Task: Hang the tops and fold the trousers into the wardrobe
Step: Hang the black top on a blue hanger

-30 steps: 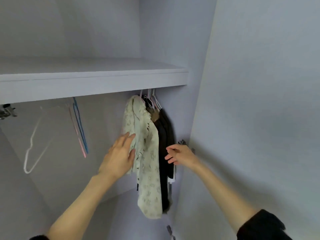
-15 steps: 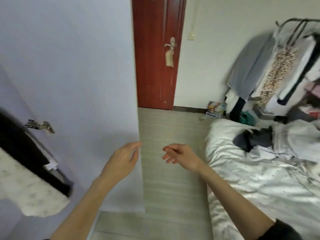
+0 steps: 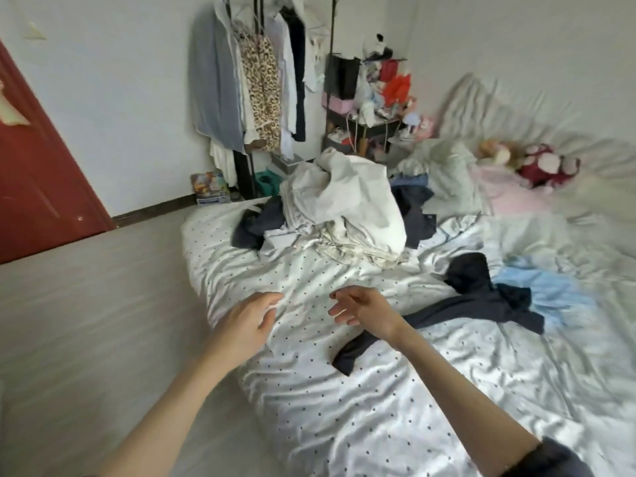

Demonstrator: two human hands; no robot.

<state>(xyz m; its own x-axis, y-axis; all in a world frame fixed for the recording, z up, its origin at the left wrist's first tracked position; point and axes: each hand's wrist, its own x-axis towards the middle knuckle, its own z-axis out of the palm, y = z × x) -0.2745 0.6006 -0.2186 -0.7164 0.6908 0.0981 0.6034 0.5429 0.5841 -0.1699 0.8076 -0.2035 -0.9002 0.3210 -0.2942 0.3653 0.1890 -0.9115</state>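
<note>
Fingers (image 3: 272,299) of both hands relaxed, holding nothing; dark garment (image 3: 475,301) just beyond right hand (image 3: 364,309).

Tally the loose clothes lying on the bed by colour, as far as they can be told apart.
White or cream heap: 1
Dark navy clumps: 3
Light blue garment: 1
Total: 5 clumps. How many pieces each holds cannot be told.

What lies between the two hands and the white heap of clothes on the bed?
Head view: between the left hand, right hand and white clothes heap lies only bare polka-dot bedsheet.
</note>
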